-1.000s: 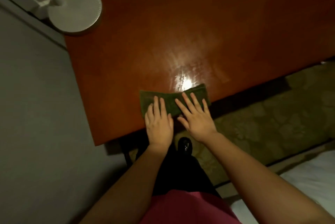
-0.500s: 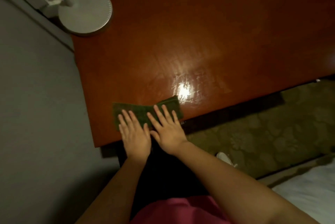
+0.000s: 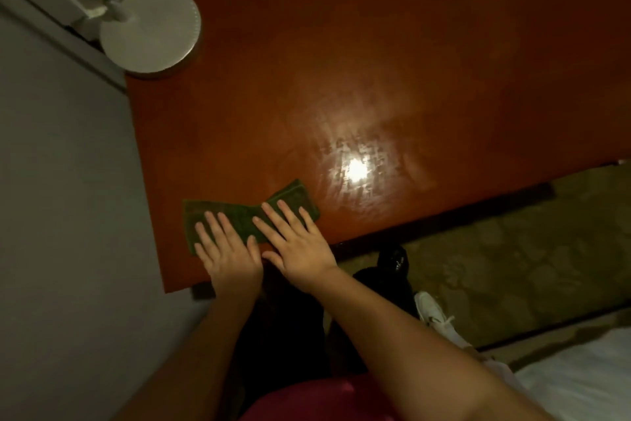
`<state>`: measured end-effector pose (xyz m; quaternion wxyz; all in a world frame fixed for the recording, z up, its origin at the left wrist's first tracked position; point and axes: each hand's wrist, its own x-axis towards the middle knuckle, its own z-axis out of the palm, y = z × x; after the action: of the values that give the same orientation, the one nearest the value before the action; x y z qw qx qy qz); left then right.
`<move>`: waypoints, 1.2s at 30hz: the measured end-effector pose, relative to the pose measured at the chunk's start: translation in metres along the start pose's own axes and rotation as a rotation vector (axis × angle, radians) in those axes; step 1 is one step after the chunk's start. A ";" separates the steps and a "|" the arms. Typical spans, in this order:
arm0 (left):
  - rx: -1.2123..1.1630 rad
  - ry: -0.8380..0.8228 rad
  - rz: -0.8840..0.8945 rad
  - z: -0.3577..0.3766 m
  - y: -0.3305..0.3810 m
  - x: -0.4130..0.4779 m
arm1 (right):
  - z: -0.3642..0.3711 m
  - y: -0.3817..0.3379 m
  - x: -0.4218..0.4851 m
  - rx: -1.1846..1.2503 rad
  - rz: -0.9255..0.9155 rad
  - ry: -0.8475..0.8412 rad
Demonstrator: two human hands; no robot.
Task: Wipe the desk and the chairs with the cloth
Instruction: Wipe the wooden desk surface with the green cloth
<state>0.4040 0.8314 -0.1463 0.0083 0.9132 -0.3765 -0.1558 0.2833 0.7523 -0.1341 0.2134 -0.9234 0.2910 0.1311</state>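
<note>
The folded green cloth [image 3: 240,214] lies flat on the bench [image 3: 375,62], near the front edge and toward the left corner. Both hands are laid on it side by side, so that the pressure is spread over its whole length; this is judged to suit a wiping stroke along the front strip. The left hand [image 3: 228,257] is laid flat, fingers straight and a little spread, and the left part of the cloth is pressed by it. The right hand [image 3: 300,250] is flat too, fingers apart, on the right part. Nothing is gripped by either hand. A round white lamp base [image 3: 150,28] stands at the far left corner, well apart from the cloth.
</note>
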 end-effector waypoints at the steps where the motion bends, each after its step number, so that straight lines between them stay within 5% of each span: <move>1: 0.009 0.013 0.002 0.004 0.011 -0.001 | -0.001 0.010 -0.004 0.004 0.013 0.010; 9: 0.038 -0.007 0.116 0.033 0.159 -0.029 | -0.010 0.142 -0.073 -0.009 0.177 0.176; 20: 0.014 -0.118 0.457 0.063 0.402 -0.071 | -0.032 0.341 -0.202 0.004 0.545 0.175; 26: 0.084 -0.135 0.581 0.062 0.380 -0.069 | -0.023 0.329 -0.196 0.031 0.640 0.178; 36: 0.024 -0.152 0.527 0.046 0.276 -0.071 | 0.008 0.214 -0.153 0.069 0.570 0.272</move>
<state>0.1546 0.6872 -0.1338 0.0093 0.7695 -0.6024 -0.2117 0.0339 0.6717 -0.1533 0.1583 -0.8060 0.5681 0.0508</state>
